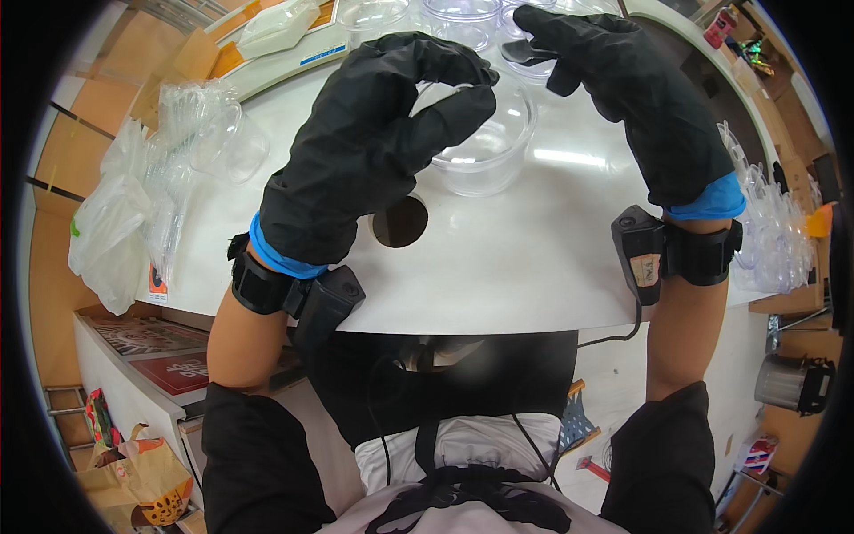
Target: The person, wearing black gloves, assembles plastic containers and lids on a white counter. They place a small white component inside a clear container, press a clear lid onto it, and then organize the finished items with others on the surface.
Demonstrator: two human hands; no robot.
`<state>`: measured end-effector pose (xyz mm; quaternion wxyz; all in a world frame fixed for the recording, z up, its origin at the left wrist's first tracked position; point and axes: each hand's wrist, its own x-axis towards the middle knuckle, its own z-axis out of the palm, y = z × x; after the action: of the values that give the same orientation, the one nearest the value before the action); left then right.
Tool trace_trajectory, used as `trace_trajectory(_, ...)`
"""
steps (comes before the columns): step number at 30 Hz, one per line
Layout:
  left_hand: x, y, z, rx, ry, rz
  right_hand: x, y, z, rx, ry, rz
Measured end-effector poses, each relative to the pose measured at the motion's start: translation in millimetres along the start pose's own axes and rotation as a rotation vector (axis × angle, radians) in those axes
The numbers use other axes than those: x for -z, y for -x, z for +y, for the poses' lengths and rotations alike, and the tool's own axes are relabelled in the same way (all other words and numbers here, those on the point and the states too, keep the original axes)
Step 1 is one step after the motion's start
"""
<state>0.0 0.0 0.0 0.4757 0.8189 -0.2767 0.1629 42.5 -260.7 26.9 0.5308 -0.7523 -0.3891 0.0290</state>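
On the far middle of the white bench (498, 285), a clear plastic bowl (485, 169) stands under your left hand (365, 133), curled at its rim; whether it grips, I cannot tell. Your right hand (623, 89) is spread, holding nothing visible. The bowl seems light, slippery, rather brittle; hold its rim gently.

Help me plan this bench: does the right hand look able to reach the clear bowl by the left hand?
Probably yes: the right side of the clear bowl looks unobstructed and the right hand is near, though the left hand covers part of the bowl's left.
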Motion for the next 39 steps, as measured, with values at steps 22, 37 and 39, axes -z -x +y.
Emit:
trace_trajectory(22, 20, -12, -6, -0.088, 0.263, 0.240, -3, -13, 9, -0.147, 0.176, 0.107)
trace_trajectory(37, 18, -7, 9, 0.081, 0.128, 0.007, -4, -22, 8, -0.010, 0.088, 0.079)
trace_trajectory(39, 16, -9, 7, -0.006, -0.055, -0.043, -3, -22, 7, -0.047, 0.108, 0.074)
